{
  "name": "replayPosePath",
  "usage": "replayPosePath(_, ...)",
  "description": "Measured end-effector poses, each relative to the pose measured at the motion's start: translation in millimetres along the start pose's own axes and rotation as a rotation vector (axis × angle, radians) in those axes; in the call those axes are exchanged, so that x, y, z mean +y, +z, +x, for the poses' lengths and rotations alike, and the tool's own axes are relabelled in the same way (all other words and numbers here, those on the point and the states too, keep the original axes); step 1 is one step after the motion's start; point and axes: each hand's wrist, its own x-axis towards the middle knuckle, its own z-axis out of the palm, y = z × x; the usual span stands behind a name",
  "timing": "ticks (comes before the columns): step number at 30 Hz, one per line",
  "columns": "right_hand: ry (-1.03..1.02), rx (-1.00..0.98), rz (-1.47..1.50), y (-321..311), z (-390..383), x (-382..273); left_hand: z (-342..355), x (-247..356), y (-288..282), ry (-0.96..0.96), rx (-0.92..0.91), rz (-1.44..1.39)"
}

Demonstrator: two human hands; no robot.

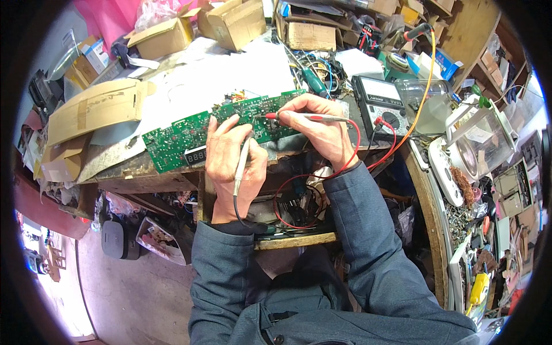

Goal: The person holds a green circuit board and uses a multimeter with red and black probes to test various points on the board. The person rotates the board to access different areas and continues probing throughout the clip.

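A long green circuit board [167,146] with a small digit display [196,157] lies at a slant along the bench's front edge. My left hand [224,155] rests over its middle, fingertips on the board. It is closed on a pale test probe [241,164] with a black lead, its tip pointing up at the board. My right hand [325,129] pinches a red-and-white test probe [322,117], whose tip points left at the board's components, close to the other probe's tip. I cannot tell whether either tip touches. The red lead [357,138] runs to an analog multimeter [380,103] on the right.
Cardboard boxes [233,26] crowd the back, and a flattened carton [95,112] lies at left. A soldering iron [418,31] with an orange cord stands behind the multimeter. Below the bench edge is an open drawer [296,241] with loose parts. Clutter fills the right side.
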Motion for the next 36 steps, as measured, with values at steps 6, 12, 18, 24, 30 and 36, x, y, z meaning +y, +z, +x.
replayPosePath(6, -0.045, 0.05, 0.004, -2.3, 0.4, 2.9, -0.7, -0.6, 0.3, -0.008, 0.0, -0.001)
replayPosePath(12, -0.065, 0.265, 0.279, -17.2, 7.5, 8.3, 0.2, -0.2, -0.8, -0.007, 0.0, 0.002)
replayPosePath(18, -0.126, 0.439, 0.425, -39.8, 15.4, 29.7, 1.0, 2.6, 0.1, 0.017, -0.033, -0.014)
replayPosePath(24, -0.057, 0.444, 0.248, -18.7, 14.8, 23.3, 0.8, 5.0, 1.8, 0.013, -0.074, -0.098)
replayPosePath(30, -0.063, 0.341, 0.075, -14.0, 10.6, 17.5, -0.6, 2.7, 4.9, 0.017, -0.143, -0.079)
replayPosePath(36, -0.094, 0.321, 0.079, -10.9, 13.1, 22.1, 1.2, 4.8, 6.1, -0.024, -0.175, -0.061)
